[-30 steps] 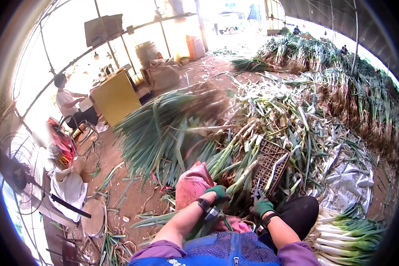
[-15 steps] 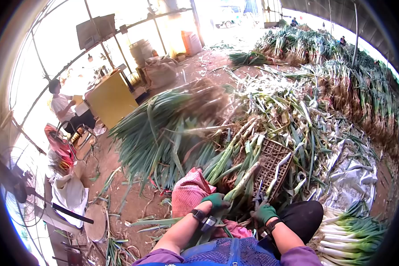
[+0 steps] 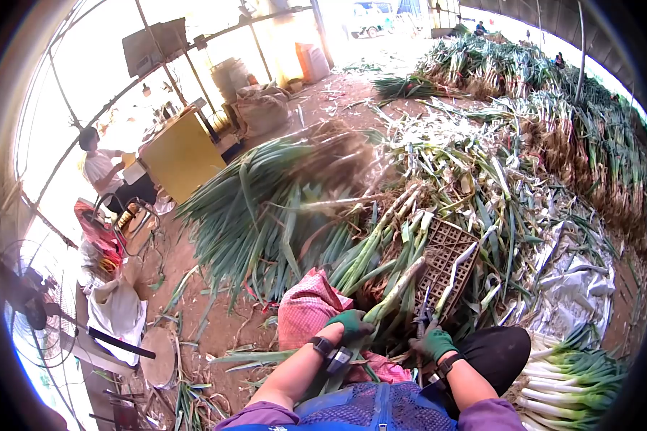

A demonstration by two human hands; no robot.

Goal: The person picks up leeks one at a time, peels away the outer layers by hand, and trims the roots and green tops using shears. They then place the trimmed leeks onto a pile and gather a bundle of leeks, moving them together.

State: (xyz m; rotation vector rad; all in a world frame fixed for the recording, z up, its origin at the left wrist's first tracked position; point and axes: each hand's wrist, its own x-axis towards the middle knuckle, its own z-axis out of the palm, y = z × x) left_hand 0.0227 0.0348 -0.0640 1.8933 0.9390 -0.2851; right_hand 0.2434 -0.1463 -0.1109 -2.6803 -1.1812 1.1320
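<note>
My left hand (image 3: 351, 327), in a green glove, is closed round a leek (image 3: 394, 292) whose pale end points up and away from me. Its green leaves trail back to the left past my wrist. In my right hand (image 3: 434, 343), also gloved in green, the fingers wrap a slim grey tool (image 3: 423, 310) with a narrow tip pointing forward. Just beyond that tool stands a tilted brown plastic crate (image 3: 446, 260) with a lattice side, leek scraps lying against it. A pink-and-white woven sack (image 3: 308, 305) is close beside my left hand.
A big heap of untrimmed leeks (image 3: 251, 215) lies ahead to the left, peelings (image 3: 474, 158) ahead to the right. Clean white leeks (image 3: 561, 381) are stacked by my right knee. A fan (image 3: 36, 302) stands far left; a person (image 3: 108, 172) sits by a yellow table (image 3: 183, 158).
The view has shifted very slightly. Both hands keep nearly the same positions, with the leek in the left and the grey tool in the right.
</note>
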